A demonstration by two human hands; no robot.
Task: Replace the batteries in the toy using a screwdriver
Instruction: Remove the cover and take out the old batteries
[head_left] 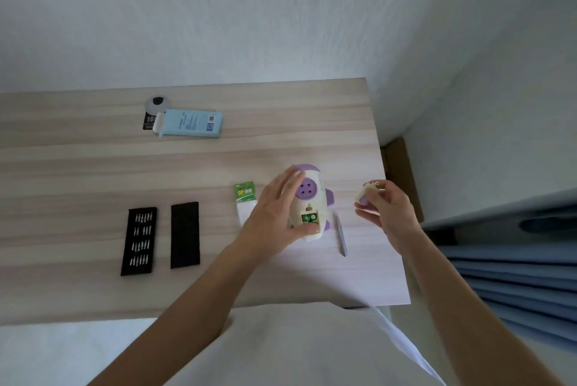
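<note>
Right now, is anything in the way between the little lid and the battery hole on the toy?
Nothing visible. The right hand holds the lid beside the toy; the battery hole is open, and the screwdriver lies lower, on the table.

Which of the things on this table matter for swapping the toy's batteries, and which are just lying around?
For the job: toy in the left hand, green batteries in its open compartment, small cream piece in the right hand, screwdriver, green battery pack, bit tray.
Lying about: blue box, black card, black pad.
</note>
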